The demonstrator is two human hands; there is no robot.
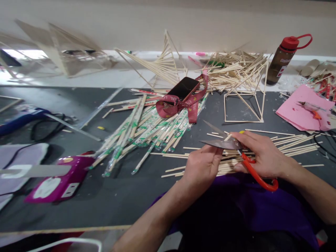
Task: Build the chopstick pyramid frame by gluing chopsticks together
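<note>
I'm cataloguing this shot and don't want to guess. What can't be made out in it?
All in the head view:
- Left hand: fingertips partly hidden behind the scissors.
- Loose sticks: partly covered by the left hand and right hand.
- Blue tool: cut off by the left edge.
- Bottle: lettering too small and blurred to read fully.

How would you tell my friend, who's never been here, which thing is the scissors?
Start at the dark gray table and find the loose wooden sticks spread on its right side. Just over them, in the grip of the right hand, are the scissors. Unlike the plain, pale sticks nearby, they have an orange-red handle and two metal blades spread open.
</note>
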